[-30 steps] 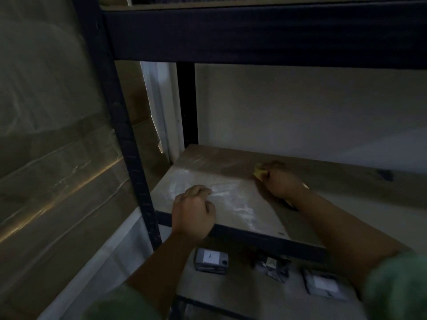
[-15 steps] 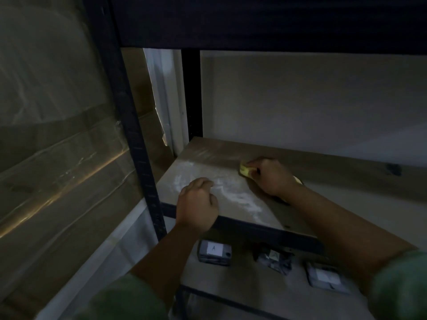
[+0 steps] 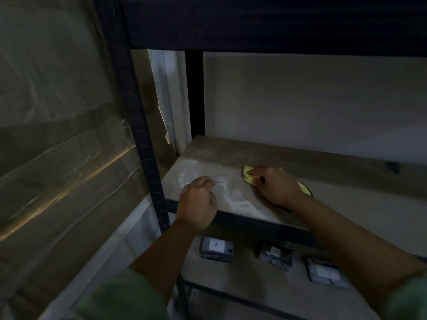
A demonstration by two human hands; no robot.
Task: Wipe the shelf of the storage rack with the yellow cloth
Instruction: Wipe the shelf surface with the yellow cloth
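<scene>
The brown shelf board (image 3: 215, 155) of the dark metal storage rack (image 3: 138, 125) carries pale dusty smears near its front left corner. My right hand (image 3: 276, 187) presses the yellow cloth (image 3: 248, 175) flat on the board; most of the cloth is hidden under the palm, and a yellow edge shows behind the wrist. My left hand (image 3: 198, 204) rests as a loose fist on the shelf's front edge, left of the cloth, holding nothing.
On the lower shelf (image 3: 265, 287) lie three small wrapped grey packets (image 3: 216, 248). A dark beam (image 3: 272, 24) of the upper shelf hangs close overhead. A large plastic-wrapped cardboard box (image 3: 57, 158) stands left of the rack. The wall is close behind.
My right hand has slid the cloth a little to the left along the board. The view has dropped and shifted right. My left hand keeps its place on the front edge.
</scene>
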